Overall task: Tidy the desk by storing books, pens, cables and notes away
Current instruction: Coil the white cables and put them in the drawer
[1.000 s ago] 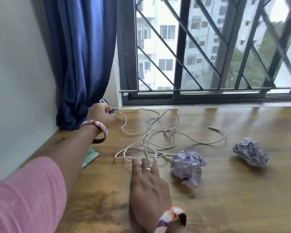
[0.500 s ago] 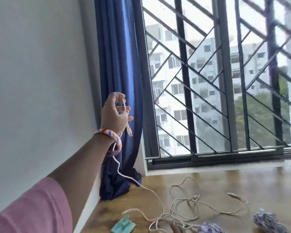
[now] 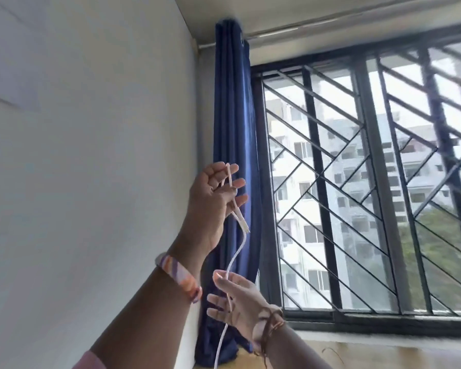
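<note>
Since a moment ago my left hand (image 3: pixel 213 206) has lifted higher against the blue curtain (image 3: pixel 233 134), and my right hand (image 3: pixel 237 302) has come up off the desk to meet the white cable (image 3: pixel 233 259) below it. My left fingers (image 3: pixel 237 183) curl loosely around the cable's upper end, its plug dangling just under them. Lower down, my right thumb and forefinger pinch the cable, which hangs past my wrist toward the wooden desk (image 3: pixel 383 355).

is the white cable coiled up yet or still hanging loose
Loose: the white cable hangs in one strand from the left hand through the right hand.
</note>
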### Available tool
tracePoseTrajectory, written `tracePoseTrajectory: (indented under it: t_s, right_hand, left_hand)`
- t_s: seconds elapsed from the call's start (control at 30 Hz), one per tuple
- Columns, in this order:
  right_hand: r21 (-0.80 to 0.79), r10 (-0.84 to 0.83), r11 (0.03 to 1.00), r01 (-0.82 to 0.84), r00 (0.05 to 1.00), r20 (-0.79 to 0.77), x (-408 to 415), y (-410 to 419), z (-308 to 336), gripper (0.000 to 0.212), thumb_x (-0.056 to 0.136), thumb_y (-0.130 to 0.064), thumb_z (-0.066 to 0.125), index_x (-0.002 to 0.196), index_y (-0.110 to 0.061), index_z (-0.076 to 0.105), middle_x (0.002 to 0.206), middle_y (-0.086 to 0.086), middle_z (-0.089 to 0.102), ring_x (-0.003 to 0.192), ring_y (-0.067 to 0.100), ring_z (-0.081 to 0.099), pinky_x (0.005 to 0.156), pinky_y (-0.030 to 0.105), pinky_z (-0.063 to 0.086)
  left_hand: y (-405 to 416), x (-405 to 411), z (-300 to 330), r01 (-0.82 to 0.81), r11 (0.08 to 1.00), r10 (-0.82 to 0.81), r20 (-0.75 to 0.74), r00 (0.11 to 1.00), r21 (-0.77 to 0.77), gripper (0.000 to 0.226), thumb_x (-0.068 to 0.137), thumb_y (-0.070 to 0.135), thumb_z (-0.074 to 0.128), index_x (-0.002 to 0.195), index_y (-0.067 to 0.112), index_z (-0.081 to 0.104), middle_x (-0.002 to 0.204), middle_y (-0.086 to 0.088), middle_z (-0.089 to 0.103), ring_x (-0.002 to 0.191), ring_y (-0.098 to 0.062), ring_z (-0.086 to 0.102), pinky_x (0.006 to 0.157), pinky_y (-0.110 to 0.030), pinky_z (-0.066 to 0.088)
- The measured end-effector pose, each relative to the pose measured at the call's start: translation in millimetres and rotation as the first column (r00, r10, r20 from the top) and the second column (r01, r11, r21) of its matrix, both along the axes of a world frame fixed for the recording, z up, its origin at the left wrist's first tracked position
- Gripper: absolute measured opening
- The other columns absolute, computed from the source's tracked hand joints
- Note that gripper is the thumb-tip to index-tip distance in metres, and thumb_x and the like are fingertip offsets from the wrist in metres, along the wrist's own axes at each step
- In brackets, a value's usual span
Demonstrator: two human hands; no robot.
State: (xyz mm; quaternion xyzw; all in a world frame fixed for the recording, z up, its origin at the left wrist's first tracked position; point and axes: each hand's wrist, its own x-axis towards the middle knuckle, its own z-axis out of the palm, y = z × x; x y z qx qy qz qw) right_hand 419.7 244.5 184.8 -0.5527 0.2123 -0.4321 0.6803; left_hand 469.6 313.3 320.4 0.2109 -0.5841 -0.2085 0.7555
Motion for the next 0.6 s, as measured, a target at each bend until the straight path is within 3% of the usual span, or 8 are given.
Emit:
tracePoseTrajectory:
  t_s: [0.03, 0.1, 0.2, 0.3, 0.43, 0.5, 0.53, 0.6]
  right_hand:
    - [-0.023, 0.018, 1.0, -0.019, 1.0, -0.02, 1, 11, 11, 0.014, 0.089, -0.024, 0.061, 0.093, -0.011, 0.063, 0.102, 0.008, 0.064, 0.088, 0.024, 0.06, 0.072, 0.036, 0.053]
    - [-0.051, -0.004, 0.999, 0.005, 1.0, 0.021, 1, 27, 32, 0.024, 0.094, -0.029, 0.053, 0.081, -0.011, 0.062, 0.083, 0.006, 0.067, 0.075, 0.02, 0.062, 0.069, 0.034, 0.052]
    - [-0.025, -0.075, 0.996, 0.081, 0.981, 0.181, -15, 41, 62, 0.028, 0.094, -0.033, 0.05, 0.08, -0.012, 0.061, 0.061, 0.0, 0.059, 0.049, 0.011, 0.051, 0.054, 0.026, 0.048]
    - [-0.088, -0.126, 0.984, 0.156, 0.951, 0.283, -45, 55, 98, 0.029, 0.095, -0.035, 0.048, 0.083, -0.013, 0.061, 0.057, -0.003, 0.05, 0.041, 0.006, 0.035, 0.043, 0.019, 0.034]
    - [-0.212, -0.257, 0.926, 0.314, 0.932, 0.257, -88, 78, 129, 0.027, 0.094, -0.036, 0.051, 0.089, -0.013, 0.065, 0.057, -0.004, 0.047, 0.042, 0.005, 0.031, 0.042, 0.017, 0.027]
    - [-0.318, -0.334, 0.871, 0.374, 0.926, 0.173, -107, 88, 129, 0.028, 0.094, -0.035, 0.051, 0.093, -0.011, 0.065, 0.057, -0.004, 0.046, 0.041, 0.005, 0.029, 0.038, 0.015, 0.025]
    - [-0.386, -0.387, 0.832, 0.399, 0.915, 0.11, -115, 92, 125, 0.028, 0.095, -0.033, 0.05, 0.093, -0.009, 0.065, 0.056, -0.003, 0.046, 0.04, 0.004, 0.029, 0.037, 0.015, 0.024]
    - [-0.583, -0.534, 0.695, 0.42, 0.845, -0.028, -130, 100, 111, 0.026, 0.095, -0.026, 0.05, 0.081, -0.011, 0.066, 0.052, -0.005, 0.047, 0.035, 0.002, 0.031, 0.036, 0.015, 0.022]
  left_hand:
    - [11, 3, 6, 0.008, 1.0, -0.008, -0.021, 1.0, -0.009, 0.035, 0.089, -0.015, 0.043, 0.101, 0.017, 0.051, 0.105, 0.005, 0.065, 0.081, -0.008, 0.068, 0.061, -0.02, 0.055]
    - [34, 11, 16, 0.003, 1.0, -0.004, -0.098, 0.995, -0.011, 0.031, 0.091, -0.013, 0.042, 0.109, 0.011, 0.05, 0.102, -0.002, 0.067, 0.081, -0.01, 0.067, 0.064, -0.017, 0.053]
    - [62, 29, 27, -0.028, 0.999, 0.037, -0.224, 0.974, 0.047, 0.018, 0.091, -0.01, 0.044, 0.096, -0.001, 0.06, 0.077, -0.006, 0.068, 0.064, -0.006, 0.066, 0.073, -0.018, 0.052]
    - [88, 43, 34, 0.083, 0.985, -0.044, -0.245, 0.969, 0.15, 0.022, 0.094, -0.004, 0.041, 0.085, 0.004, 0.059, 0.079, -0.003, 0.059, 0.066, -0.007, 0.062, 0.071, -0.017, 0.055]
    - [110, 42, 37, 0.247, 0.958, -0.19, -0.319, 0.928, 0.146, 0.022, 0.097, 0.011, 0.042, 0.081, 0.02, 0.054, 0.082, 0.006, 0.061, 0.085, -0.014, 0.061, 0.077, -0.044, 0.052]
    - [118, 35, 40, 0.374, 0.923, -0.308, -0.404, 0.861, 0.093, 0.023, 0.096, 0.013, 0.045, 0.075, 0.019, 0.052, 0.068, 0.006, 0.061, 0.063, -0.008, 0.06, 0.062, -0.028, 0.053]
    - [122, 30, 41, 0.443, 0.894, -0.371, -0.45, 0.812, 0.062, 0.027, 0.095, 0.01, 0.044, 0.07, 0.018, 0.05, 0.056, 0.006, 0.056, 0.047, -0.006, 0.052, 0.049, -0.017, 0.046]
    - [130, 24, 48, 0.525, 0.851, -0.454, -0.53, 0.716, -0.02, 0.034, 0.091, 0.002, 0.035, 0.062, 0.016, 0.043, 0.041, 0.006, 0.042, 0.03, -0.006, 0.034, 0.035, -0.01, 0.028]
